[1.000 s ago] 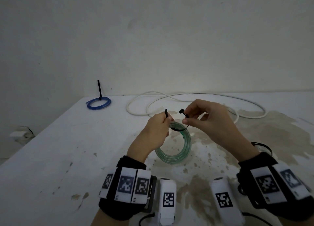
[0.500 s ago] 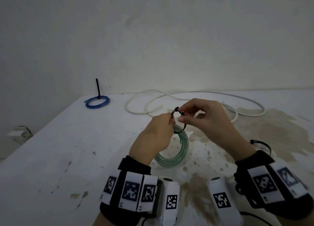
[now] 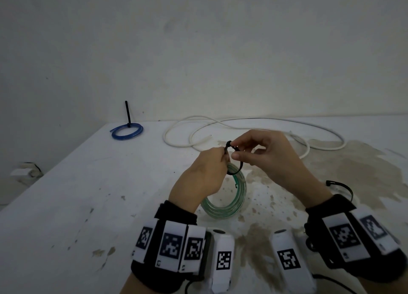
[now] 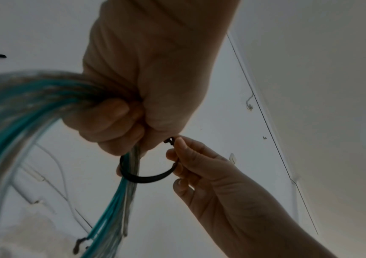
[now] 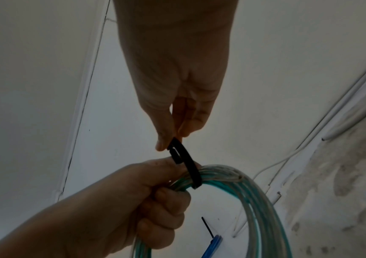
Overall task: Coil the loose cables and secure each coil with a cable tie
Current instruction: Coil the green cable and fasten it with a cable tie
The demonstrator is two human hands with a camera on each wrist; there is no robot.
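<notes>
1. At frame center, the left hand [image 3: 203, 172] grips one green coil [image 3: 229, 203] above the desk [image 3: 88, 183].
2. The right hand [image 3: 265, 159] pinches one black cable tie [image 3: 235, 168] looped around it.
3. Upper left: one blue coil [image 3: 127, 131], tied; beside it, one loose white cable [image 3: 242, 126].

No readable text; wrist bands [image 3: 170, 247] bear only square coded markers.

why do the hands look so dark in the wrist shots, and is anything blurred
Left wrist view: left hand is backlit against the pale wall, and the green cable coil smears near the lens. Right wrist view: right hand is equally shadowed, black cable tie sharp. Head view: dim, evenly lit.
</notes>
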